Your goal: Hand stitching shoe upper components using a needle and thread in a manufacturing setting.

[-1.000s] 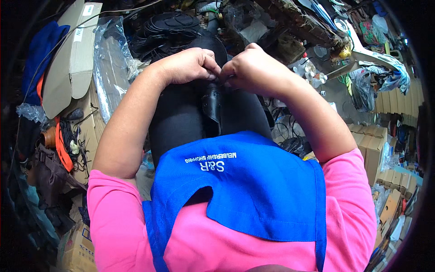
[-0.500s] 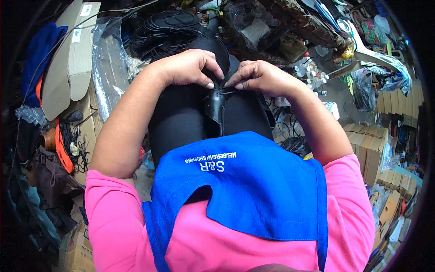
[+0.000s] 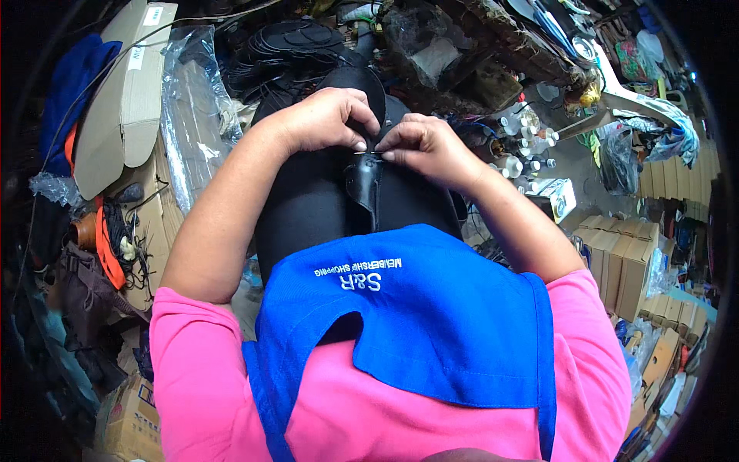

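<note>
A black leather piece (image 3: 362, 189), curved and glossy with a narrow rolled shape, hangs over my lap between my black-clad thighs. Its top end lies at my fingertips. My left hand (image 3: 329, 122) is closed in a pinch at the left of that end, thumb against the leather. Facing it from the right, my right hand (image 3: 423, 148) pinches with thumb and forefinger close by. Between both fingertips runs a thin, pale, needle-like piece (image 3: 369, 153), too small to make out fully. Behind my hands rises a rounded black flap (image 3: 358, 79); whether it joins the leather piece I cannot tell.
A pile of black cut pieces (image 3: 289, 46) lies beyond my left hand. Cardboard (image 3: 135, 92) and clear plastic wrap (image 3: 192, 108) stand at the left. Several small bottles (image 3: 527, 138) cluster right of my right hand, with cardboard boxes (image 3: 620, 258) farther right.
My right hand has shifted slightly left and down, closer to my left fingertips, and its forearm has drawn in. The thin pale piece now shows crosswise between them. My left hand hardly moved.
</note>
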A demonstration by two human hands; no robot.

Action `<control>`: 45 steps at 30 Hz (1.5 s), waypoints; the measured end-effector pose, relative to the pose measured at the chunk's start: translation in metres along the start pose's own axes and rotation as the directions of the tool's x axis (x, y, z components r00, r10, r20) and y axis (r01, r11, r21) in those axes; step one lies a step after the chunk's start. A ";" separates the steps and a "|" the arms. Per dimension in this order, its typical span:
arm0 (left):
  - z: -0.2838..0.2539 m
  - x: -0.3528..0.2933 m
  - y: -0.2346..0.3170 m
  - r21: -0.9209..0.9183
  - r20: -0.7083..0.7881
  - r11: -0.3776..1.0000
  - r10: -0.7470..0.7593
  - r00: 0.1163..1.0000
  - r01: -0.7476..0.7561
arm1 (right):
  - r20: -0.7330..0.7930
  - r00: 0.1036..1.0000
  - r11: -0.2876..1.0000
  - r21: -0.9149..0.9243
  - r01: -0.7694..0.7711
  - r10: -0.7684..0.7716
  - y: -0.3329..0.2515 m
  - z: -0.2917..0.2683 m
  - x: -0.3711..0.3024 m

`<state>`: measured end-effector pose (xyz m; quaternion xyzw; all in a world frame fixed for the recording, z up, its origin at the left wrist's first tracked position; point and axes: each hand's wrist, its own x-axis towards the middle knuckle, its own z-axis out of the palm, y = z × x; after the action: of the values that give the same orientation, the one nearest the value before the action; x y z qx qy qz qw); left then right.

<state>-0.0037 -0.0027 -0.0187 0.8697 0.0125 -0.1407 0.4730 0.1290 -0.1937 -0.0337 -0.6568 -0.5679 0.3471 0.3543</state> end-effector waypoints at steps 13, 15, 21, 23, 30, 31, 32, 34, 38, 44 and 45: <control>0.049 -0.073 0.002 0.426 -0.777 0.845 0.159 0.609 0.322 | -0.072 0.980 0.895 -0.424 0.140 -0.188 -0.013 0.009 -0.027; 0.044 -0.084 -0.006 0.418 -0.715 0.851 0.092 0.693 0.318 | -0.096 0.973 0.857 -0.498 0.134 -0.208 -0.012 0.013 -0.030; 0.040 -0.089 0.001 0.393 -0.681 0.790 -0.094 0.727 0.470 | -0.152 0.967 0.839 -0.536 0.092 -0.203 -0.013 0.018 -0.039; 0.042 -0.093 -0.004 0.343 -0.741 0.856 -0.006 0.671 0.387 | -0.149 0.969 0.840 -0.536 0.090 -0.199 -0.013 0.016 -0.040; 0.018 -0.073 -0.009 0.234 -0.733 0.826 -0.196 0.651 0.513 | -0.173 0.955 0.802 -0.590 0.095 -0.240 -0.013 0.024 -0.040; 0.018 -0.064 -0.003 0.299 -0.665 0.755 -0.274 0.695 0.584 | -0.174 0.954 0.800 -0.591 0.098 -0.245 -0.013 0.024 -0.040; 0.020 -0.060 0.003 0.348 -0.661 0.702 -0.286 0.693 0.621 | -0.170 0.955 0.807 -0.581 0.103 -0.244 -0.014 0.024 -0.040; 0.018 -0.062 0.005 0.380 -0.656 0.702 -0.256 0.711 0.603 | -0.174 0.955 0.815 -0.570 0.101 -0.240 -0.015 0.024 -0.042; 0.024 -0.094 0.006 0.201 -0.683 0.879 -0.190 0.705 0.432 | -0.184 0.954 0.816 -0.571 0.091 -0.235 -0.014 0.023 -0.042; 0.008 -0.176 0.026 -0.421 -0.884 0.810 -0.266 0.384 -0.408 | -0.182 0.957 0.818 -0.568 0.086 -0.227 -0.008 0.020 -0.043; 0.001 -0.191 0.039 -0.379 -0.909 0.774 -0.210 0.359 -0.507 | -0.176 0.959 0.819 -0.567 0.088 -0.224 -0.010 0.019 -0.042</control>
<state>-0.1815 -0.0038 0.0620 0.5874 0.2335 0.4287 0.6455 0.1028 -0.2334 -0.0323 -0.7183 -0.6502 0.0575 0.2408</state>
